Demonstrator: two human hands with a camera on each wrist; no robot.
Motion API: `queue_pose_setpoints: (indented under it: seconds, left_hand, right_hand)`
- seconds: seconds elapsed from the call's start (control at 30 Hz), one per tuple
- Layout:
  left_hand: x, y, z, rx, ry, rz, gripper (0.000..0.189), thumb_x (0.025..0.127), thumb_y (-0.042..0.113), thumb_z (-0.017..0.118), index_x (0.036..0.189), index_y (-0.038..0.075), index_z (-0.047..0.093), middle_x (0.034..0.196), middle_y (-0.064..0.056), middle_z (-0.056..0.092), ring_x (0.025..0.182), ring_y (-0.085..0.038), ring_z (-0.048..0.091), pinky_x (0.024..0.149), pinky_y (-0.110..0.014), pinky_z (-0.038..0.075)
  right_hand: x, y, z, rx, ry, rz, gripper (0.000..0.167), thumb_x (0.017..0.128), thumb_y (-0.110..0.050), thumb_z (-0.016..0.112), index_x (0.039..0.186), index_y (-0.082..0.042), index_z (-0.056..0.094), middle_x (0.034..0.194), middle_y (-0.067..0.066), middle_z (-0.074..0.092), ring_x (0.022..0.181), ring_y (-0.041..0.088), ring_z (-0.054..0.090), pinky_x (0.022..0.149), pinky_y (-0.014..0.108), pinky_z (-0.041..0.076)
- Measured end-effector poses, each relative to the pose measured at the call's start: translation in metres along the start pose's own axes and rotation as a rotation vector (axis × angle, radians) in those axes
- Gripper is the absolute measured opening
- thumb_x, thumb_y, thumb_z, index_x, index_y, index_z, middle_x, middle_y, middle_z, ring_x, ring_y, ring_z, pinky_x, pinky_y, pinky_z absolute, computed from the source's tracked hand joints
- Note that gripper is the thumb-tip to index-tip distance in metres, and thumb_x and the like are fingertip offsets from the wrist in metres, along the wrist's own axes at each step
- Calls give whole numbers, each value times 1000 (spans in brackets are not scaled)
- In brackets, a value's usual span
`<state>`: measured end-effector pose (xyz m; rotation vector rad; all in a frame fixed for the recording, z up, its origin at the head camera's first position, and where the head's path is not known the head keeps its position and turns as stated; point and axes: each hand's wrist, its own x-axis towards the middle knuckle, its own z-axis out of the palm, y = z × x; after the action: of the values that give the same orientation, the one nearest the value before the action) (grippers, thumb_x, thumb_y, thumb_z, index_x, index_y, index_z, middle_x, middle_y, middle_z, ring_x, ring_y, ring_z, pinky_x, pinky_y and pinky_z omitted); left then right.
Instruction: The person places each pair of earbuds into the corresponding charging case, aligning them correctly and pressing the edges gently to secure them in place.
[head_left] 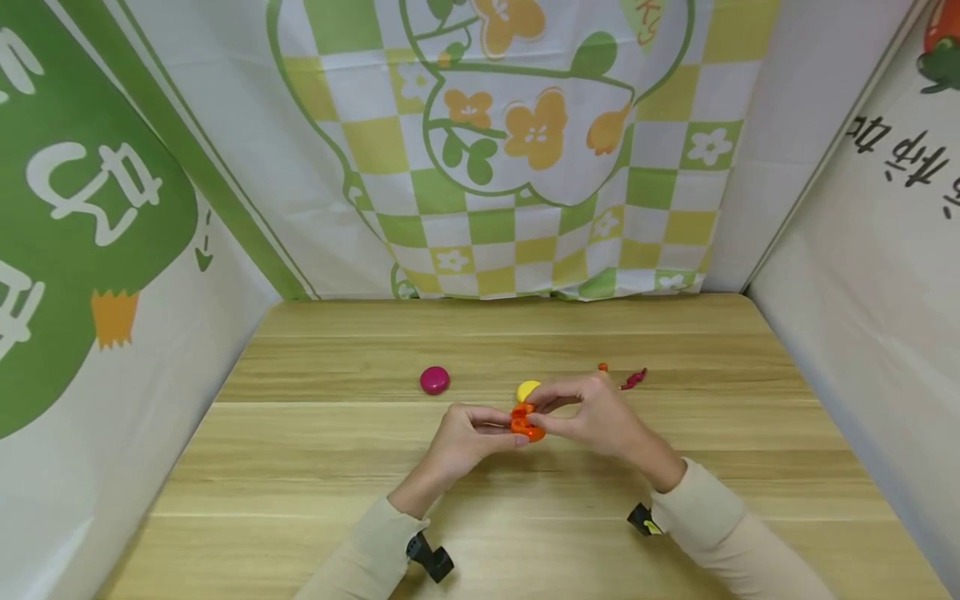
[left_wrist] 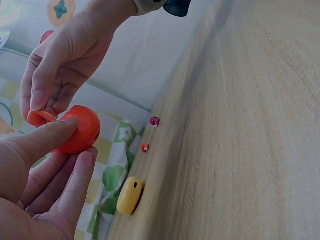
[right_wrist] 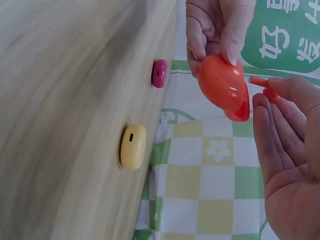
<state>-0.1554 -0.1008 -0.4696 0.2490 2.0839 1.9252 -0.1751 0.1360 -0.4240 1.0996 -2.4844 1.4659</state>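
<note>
My left hand (head_left: pixel 459 437) grips a glossy orange earbud case (left_wrist: pixel 85 131) by its rounded shell, held above the table with its lid raised. Close beside the case's opening, my right hand (head_left: pixel 600 412) pinches a small orange earbud (right_wrist: pixel 271 94) with a short stem between thumb and fingers. In the right wrist view a narrow gap separates earbud and case. The inside of the case (head_left: pixel 527 423) is partly hidden by fingers. Just beyond the hands lies a closed yellow case (right_wrist: pixel 133 146), with a dark slot in its side.
A magenta case (head_left: pixel 435 381) lies left of the yellow one. Toward the back right are a small orange piece (head_left: pixel 603 367) and some small magenta pieces (head_left: pixel 634 379). The wooden table (head_left: pixel 300 467) meets printed cloth walls at the back and sides.
</note>
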Motion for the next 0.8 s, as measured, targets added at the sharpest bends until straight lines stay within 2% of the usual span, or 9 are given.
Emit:
queue_pose_setpoints:
  seconds: [0.27,0.57,0.67,0.8]
  left_hand:
    - [0,0,0,-14,-9,3,30,85,10,89,113,1,81,115,-16,80,98,-20,80,87,-30,66]
    - [-1,0,1,-4,-5,4,29,85,11,90,112,2,82,114,-16,81,98,-21,80,86,-31,66]
    - [-1,0,1,4,-5,8,29,85,12,89,111,2,82,114,-16,81,98,-21,80,86,-31,66]
    - [0,-1,1,10,-6,11,28,85,12,90,111,3,82,113,-16,81,98,-22,81,86,-31,66]
  right_hand:
    - [-3,4,7,-42,11,-89,20,88,-5,86,107,-10,82,99,1,83,86,9,78,74,39,68]
    - [-3,6,7,-73,9,-96,21,88,-7,86,108,-9,82,102,1,83,86,7,77,76,24,65]
    - [-3,6,7,-77,5,-97,21,88,-7,86,109,-9,82,102,2,83,87,7,77,76,25,65]
    - [-4,6,6,-85,-10,-87,21,88,-8,86,108,-10,82,105,1,83,90,9,78,75,35,67]
